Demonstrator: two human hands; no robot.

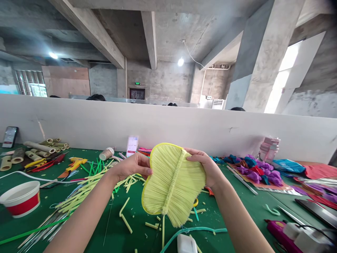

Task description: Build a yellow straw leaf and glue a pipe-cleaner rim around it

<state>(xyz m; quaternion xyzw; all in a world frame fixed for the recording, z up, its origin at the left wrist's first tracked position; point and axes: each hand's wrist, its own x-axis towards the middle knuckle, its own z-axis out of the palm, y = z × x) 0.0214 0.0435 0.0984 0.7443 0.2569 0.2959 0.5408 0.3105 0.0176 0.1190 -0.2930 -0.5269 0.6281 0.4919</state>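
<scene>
I hold a yellow leaf-shaped piece [172, 182] made of fine threads, with a yellow wire rim and a fuzzy midrib, above the green table [237, 203]. My left hand [133, 167] grips its left edge with fingers closed on the rim. My right hand [204, 167] grips the upper right edge, fingers curled over the top. The leaf's stem points down toward me.
Yellow and green stem pieces [86, 189] lie scattered at left. A red-and-white bowl [21, 198] stands far left, near bamboo tubes [39, 147], a phone [10, 136] and a yellow glue gun [75, 163]. Purple and blue fabric petals [259, 172] lie at right. A grey partition wall [168, 126] backs the table.
</scene>
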